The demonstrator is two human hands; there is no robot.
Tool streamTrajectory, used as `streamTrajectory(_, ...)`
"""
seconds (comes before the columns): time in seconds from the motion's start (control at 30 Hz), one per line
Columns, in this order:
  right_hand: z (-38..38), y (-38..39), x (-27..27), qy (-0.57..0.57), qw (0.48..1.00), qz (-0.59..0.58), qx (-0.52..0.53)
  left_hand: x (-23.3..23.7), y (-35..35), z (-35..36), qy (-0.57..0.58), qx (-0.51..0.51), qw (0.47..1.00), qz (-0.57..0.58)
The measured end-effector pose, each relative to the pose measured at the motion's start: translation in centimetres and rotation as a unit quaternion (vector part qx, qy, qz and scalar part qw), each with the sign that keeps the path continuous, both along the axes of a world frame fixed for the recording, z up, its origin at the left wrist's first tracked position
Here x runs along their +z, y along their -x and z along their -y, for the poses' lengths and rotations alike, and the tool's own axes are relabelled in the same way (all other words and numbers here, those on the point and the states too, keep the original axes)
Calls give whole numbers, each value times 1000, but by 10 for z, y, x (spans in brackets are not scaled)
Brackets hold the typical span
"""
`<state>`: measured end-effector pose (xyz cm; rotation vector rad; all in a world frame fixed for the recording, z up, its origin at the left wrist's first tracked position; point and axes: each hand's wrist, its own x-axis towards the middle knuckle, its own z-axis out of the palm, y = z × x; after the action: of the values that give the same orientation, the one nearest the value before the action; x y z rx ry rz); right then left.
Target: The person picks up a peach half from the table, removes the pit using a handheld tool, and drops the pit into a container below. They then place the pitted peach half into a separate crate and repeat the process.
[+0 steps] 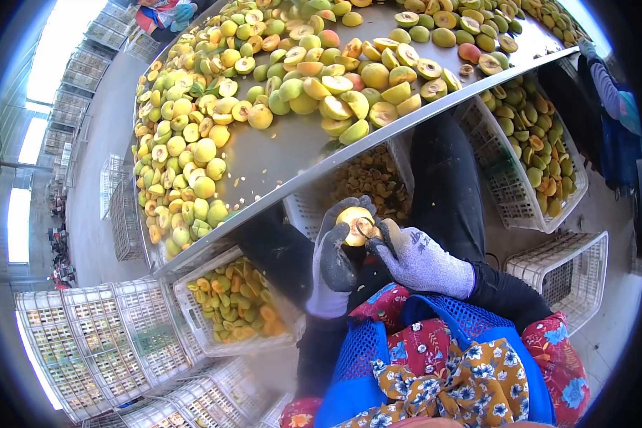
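Note:
My left hand (pixel 333 260), in a grey and lilac glove, is closed round a halved fruit (pixel 353 222) whose cut face points up. My right hand (pixel 417 255), gloved alike, pinches a small tool with a dark curved tip (pixel 364 227), which touches the cut face. Most of the tool is hidden in the fingers. Both hands are close together over my lap, just below the metal edge of the table (pixel 285 187). Whole and halved yellow-green fruits (pixel 303 96) lie heaped on the table.
A crate of scraps (pixel 371 182) stands beneath the hands. Crates of fruit halves stand at the left (pixel 239 303) and right (pixel 535 143). An overturned white crate (pixel 563 274) lies right. Co-workers (pixel 167 16) are at the table's far left and right.

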<state>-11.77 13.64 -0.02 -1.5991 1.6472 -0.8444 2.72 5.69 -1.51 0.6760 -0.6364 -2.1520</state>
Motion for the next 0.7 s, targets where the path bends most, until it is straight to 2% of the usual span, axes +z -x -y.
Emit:
streamTrajectory(0.1,-2,-2,-5,3,1000,2,17,0,-2,-1,-21,13,999,47)
streamTrajectory(0.2,-4,-6,-18,8,1000,8,15,9,3,-9,160,16,964,210)
streamTrajectory(0.27,-5,-11,-18,-11,1000,19,-12,1,14,-14,134,71,969,197)
streamTrajectory(0.37,-3,-8,-16,-25,978,207,-18,-4,27,-20,121,129,963,202)
streamTrajectory(0.4,-1,-5,-7,-94,951,293,-15,-5,28,-22,126,137,962,198)
streamTrajectory(0.47,2,3,14,-226,863,452,-6,-7,30,-23,136,155,960,190)
streamTrajectory(0.5,0,3,0,-188,892,409,19,-7,29,-22,129,142,963,190)
streamTrajectory(0.53,-2,2,-9,-88,955,282,37,-8,29,-21,105,142,968,178)
streamTrajectory(0.57,-3,2,-16,15,988,146,54,-9,30,-20,81,142,973,165)
streamTrajectory(0.6,-2,2,-16,119,990,4,70,-9,31,-18,58,143,976,151)
streamTrajectory(0.7,-2,-6,-4,-34,996,64,-44,-15,28,-17,25,152,981,120)
